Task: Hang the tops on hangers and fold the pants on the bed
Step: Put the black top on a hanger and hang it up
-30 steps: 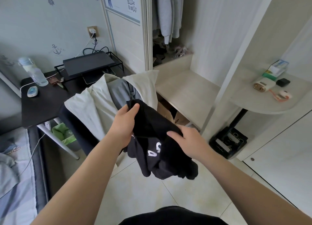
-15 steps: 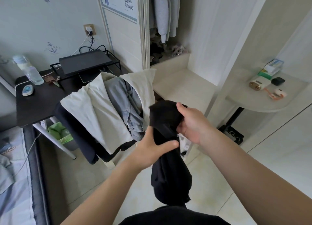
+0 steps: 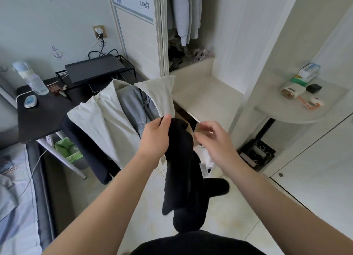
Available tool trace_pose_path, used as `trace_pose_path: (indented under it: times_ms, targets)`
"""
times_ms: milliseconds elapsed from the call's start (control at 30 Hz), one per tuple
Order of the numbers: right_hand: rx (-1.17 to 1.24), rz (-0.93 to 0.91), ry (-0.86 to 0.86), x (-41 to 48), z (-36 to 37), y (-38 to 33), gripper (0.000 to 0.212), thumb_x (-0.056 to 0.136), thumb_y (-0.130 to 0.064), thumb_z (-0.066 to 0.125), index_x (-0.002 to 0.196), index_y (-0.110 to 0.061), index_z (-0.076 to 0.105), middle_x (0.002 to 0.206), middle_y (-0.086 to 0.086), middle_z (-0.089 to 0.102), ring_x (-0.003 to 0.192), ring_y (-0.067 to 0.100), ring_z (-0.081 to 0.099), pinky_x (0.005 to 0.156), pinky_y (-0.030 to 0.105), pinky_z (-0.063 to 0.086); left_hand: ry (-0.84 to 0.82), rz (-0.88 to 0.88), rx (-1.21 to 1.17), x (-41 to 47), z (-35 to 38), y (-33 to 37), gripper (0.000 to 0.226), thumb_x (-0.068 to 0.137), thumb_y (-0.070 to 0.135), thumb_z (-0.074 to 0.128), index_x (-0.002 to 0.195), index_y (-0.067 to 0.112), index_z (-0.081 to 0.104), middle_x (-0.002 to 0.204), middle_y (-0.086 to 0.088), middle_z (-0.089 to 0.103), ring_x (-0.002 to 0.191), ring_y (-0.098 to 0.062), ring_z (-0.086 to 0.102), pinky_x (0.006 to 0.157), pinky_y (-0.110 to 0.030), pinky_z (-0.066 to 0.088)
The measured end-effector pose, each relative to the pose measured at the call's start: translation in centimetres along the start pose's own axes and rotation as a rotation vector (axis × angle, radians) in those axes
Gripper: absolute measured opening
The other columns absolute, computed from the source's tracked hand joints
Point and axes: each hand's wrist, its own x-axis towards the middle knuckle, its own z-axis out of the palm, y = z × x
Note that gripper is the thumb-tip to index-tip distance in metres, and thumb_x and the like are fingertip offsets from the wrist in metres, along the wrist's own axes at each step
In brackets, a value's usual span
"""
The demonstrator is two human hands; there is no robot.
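A black garment (image 3: pixel 181 174) hangs down in front of me over the tiled floor. My left hand (image 3: pixel 155 138) grips its top edge between thumb and fingers. My right hand (image 3: pixel 214 140) hovers just to the right of that top edge, fingers apart, holding nothing. A cream jacket (image 3: pixel 107 121), a grey denim shirt (image 3: pixel 131 109) and a dark navy garment (image 3: pixel 89 155) are draped over a chair just behind my left hand. More grey tops (image 3: pixel 183 12) hang in the open wardrobe. No hanger is visible near my hands.
A black desk (image 3: pixel 38 121) with a bottle, a riser and cables stands at the left. The bed (image 3: pixel 17 207) runs along the lower left edge. A white bench shelf (image 3: pixel 206 98) and a rounded shelf (image 3: pixel 298 109) with small items are on the right. A green-lined bin (image 3: pixel 68 149) sits under the desk.
The bunched black garment has been let out to hang full length. My left hand moved up to grip its top, and my right hand let go and opened.
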Motion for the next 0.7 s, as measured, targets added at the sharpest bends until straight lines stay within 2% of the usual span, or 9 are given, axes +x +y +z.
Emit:
trace_pose_path:
  times_ms: [67,133,267,333,400,500,567,600,700]
  targets:
    - [0.041,-0.045,-0.08,-1.6,0.7,1.1,0.023,0.089,-0.027,0.07,0.11,-0.022,0.064,0.109,-0.007,0.07,0.104,0.011,0.066,0.097,0.04,0.054,0.004,0.004,-0.015,0.3,0.1,0.9,0.053,0.097,0.045,0.05,0.074,-0.002,0.045,0.074,-0.005,0.042,0.07,-0.019,0.041,0.067,-0.037,0.035]
    - [0.121,-0.032,-0.187,-2.6,1.1,2.4,0.028,0.086,-0.03,0.063,0.112,-0.02,0.062,0.11,-0.004,0.068,0.105,0.014,0.065,0.095,0.038,0.053,-0.018,-0.013,-0.032,0.4,0.1,1.2,0.044,0.097,0.046,0.05,0.077,0.007,0.055,0.079,-0.005,0.047,0.074,-0.02,0.046,0.07,-0.037,0.038]
    - [-0.044,-0.108,-0.177,-1.4,1.3,5.6,0.049,0.087,-0.006,0.056,0.133,-0.024,0.051,0.125,-0.008,0.059,0.117,0.008,0.056,0.089,0.012,0.046,-0.07,-0.025,-0.111,-0.2,-0.1,0.8,0.051,0.102,0.042,0.051,0.09,-0.008,0.058,0.08,-0.009,0.057,0.075,-0.021,0.055,0.073,-0.035,0.046]
    - [-0.2,-0.076,-0.139,0.5,1.1,6.8,0.065,0.087,0.008,0.053,0.14,-0.028,0.045,0.128,-0.008,0.053,0.117,0.01,0.052,0.094,0.019,0.045,-0.1,-0.045,-0.275,-0.1,-0.9,0.9,0.043,0.105,0.035,0.052,0.084,0.003,0.072,0.085,-0.006,0.072,0.08,-0.016,0.069,0.076,-0.029,0.056]
    - [-0.265,-0.063,-0.22,2.3,1.3,7.2,0.074,0.089,0.009,0.056,0.15,-0.029,0.038,0.136,-0.008,0.047,0.119,0.004,0.049,0.104,0.026,0.045,-0.14,-0.088,-0.436,0.5,-2.3,1.2,0.042,0.104,0.033,0.052,0.08,0.013,0.082,0.094,-0.011,0.078,0.089,-0.021,0.075,0.081,-0.032,0.061]
    - [-0.227,-0.112,-0.426,4.5,2.4,6.3,0.084,0.087,-0.005,0.071,0.15,-0.048,0.035,0.14,-0.035,0.041,0.118,-0.031,0.035,0.096,-0.004,0.032,-0.16,-0.16,-0.555,1.2,-4.0,1.3,0.042,0.1,0.039,0.055,0.087,0.01,0.084,0.107,-0.016,0.076,0.098,-0.026,0.075,0.075,-0.034,0.063]
    - [-0.259,-0.097,-0.574,5.4,3.7,4.9,0.078,0.084,-0.011,0.076,0.134,-0.062,0.045,0.127,-0.054,0.042,0.114,-0.037,0.032,0.089,-0.009,0.031,-0.196,-0.195,-0.578,1.3,-4.8,1.4,0.046,0.098,0.044,0.055,0.095,0.006,0.082,0.112,-0.019,0.074,0.101,-0.029,0.074,0.074,-0.035,0.062]
    - [-0.287,-0.079,-0.628,5.7,4.5,4.4,0.07,0.084,-0.013,0.077,0.131,-0.058,0.051,0.129,-0.049,0.048,0.116,-0.032,0.038,0.09,-0.005,0.035,-0.207,-0.198,-0.584,1.2,-5.2,1.5,0.048,0.097,0.046,0.055,0.097,0.006,0.081,0.112,-0.02,0.074,0.101,-0.03,0.074,0.076,-0.036,0.063]
    - [-0.354,-0.067,-0.679,6.5,6.3,4.2,0.035,0.086,-0.013,0.078,0.119,-0.018,0.066,0.125,0.003,0.065,0.115,0.012,0.062,0.096,0.023,0.049,-0.204,-0.19,-0.574,1.2,-6.4,1.1,0.05,0.097,0.048,0.054,0.094,0.007,0.082,0.106,-0.018,0.075,0.099,-0.03,0.074,0.076,-0.036,0.062]
